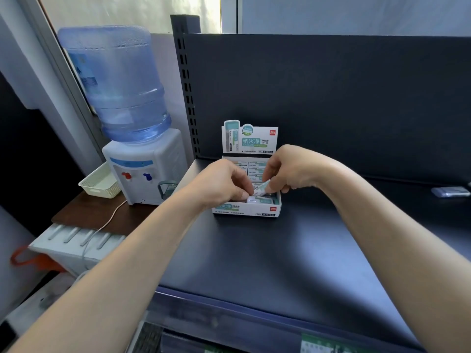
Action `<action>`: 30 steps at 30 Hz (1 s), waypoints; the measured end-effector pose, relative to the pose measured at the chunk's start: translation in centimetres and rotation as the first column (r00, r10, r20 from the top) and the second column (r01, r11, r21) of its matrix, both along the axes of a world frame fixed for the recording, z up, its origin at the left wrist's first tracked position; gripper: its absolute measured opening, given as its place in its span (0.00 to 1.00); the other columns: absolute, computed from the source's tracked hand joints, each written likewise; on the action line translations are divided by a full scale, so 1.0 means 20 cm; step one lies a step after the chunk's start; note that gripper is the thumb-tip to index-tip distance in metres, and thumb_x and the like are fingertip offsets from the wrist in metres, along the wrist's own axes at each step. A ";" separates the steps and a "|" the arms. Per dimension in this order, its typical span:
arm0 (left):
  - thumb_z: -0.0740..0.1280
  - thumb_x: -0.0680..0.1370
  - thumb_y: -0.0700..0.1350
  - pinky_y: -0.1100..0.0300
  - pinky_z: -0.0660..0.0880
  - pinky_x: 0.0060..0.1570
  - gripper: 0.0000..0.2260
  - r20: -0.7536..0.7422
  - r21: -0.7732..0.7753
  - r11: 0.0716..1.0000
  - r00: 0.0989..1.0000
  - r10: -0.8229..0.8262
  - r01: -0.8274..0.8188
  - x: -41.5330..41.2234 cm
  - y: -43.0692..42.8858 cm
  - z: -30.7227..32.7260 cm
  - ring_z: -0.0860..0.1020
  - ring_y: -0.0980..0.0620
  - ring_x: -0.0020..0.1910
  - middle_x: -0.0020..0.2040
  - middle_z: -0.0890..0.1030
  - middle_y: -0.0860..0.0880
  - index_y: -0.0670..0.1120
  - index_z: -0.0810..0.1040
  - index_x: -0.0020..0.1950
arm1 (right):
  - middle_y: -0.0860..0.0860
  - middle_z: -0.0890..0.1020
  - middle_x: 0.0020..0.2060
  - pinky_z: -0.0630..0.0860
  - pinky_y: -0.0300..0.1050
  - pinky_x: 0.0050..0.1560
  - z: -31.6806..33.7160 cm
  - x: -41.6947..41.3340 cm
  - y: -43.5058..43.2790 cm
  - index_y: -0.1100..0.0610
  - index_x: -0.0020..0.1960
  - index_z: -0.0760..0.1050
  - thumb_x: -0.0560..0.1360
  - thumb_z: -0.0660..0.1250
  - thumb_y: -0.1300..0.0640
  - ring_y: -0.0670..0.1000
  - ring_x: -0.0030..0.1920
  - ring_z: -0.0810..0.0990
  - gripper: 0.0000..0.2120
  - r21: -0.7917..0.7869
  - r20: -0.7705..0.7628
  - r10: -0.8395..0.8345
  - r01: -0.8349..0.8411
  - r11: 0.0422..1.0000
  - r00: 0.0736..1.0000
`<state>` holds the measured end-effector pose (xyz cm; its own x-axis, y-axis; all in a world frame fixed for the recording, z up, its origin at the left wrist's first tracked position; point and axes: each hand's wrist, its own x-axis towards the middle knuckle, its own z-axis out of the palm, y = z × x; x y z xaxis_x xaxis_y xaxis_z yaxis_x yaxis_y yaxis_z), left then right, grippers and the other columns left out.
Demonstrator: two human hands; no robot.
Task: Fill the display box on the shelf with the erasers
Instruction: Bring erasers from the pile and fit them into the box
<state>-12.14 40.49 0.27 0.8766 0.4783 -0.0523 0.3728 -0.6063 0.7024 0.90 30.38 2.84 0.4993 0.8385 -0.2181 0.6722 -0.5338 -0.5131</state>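
A white and green display box stands on the dark shelf, its printed lid flap upright at the back. Rows of wrapped erasers lie inside. Over the box's front part, my left hand and my right hand both pinch one tilted eraser between their fingertips. The box's near left part is hidden by my left hand.
A water dispenser with a blue bottle stands on a brown side table to the left, beside a cream basket. A small blue packet lies at the shelf's right. The shelf's dark back panel rises behind.
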 end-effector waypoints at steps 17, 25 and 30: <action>0.68 0.74 0.36 0.74 0.71 0.36 0.07 -0.083 0.083 0.973 0.974 -0.210 0.216 0.01 0.04 0.01 0.74 0.59 0.35 0.38 0.77 0.55 0.47 0.79 0.44 | 0.45 0.76 0.33 0.71 0.40 0.38 -0.01 -0.05 0.00 0.53 0.43 0.80 0.68 0.75 0.57 0.44 0.34 0.73 0.06 -0.032 0.196 0.020 -0.014 0.999 0.980; 0.68 0.72 0.34 0.79 0.67 0.30 0.08 -0.119 0.063 0.964 0.961 -0.251 0.259 0.02 0.07 0.01 0.72 0.70 0.26 0.42 0.78 0.55 0.47 0.75 0.44 | 0.45 0.76 0.34 0.69 0.37 0.33 -0.01 -0.07 -0.01 0.54 0.43 0.81 0.69 0.75 0.58 0.48 0.39 0.75 0.05 -0.027 0.195 -0.026 0.032 0.999 0.980; 0.69 0.71 0.36 0.79 0.66 0.27 0.08 -0.121 0.089 0.968 0.968 -0.221 0.233 0.02 0.08 0.02 0.72 0.63 0.30 0.40 0.78 0.56 0.48 0.76 0.41 | 0.48 0.79 0.40 0.71 0.40 0.42 0.00 -0.09 -0.01 0.55 0.47 0.82 0.69 0.75 0.58 0.50 0.44 0.77 0.08 -0.026 0.199 -0.058 0.064 0.998 0.978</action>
<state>-11.73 42.00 0.75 0.9545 0.2751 -0.1150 0.2879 -0.7503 0.5951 -0.90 30.18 2.77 0.5853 0.7993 -0.1360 0.7243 -0.5909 -0.3553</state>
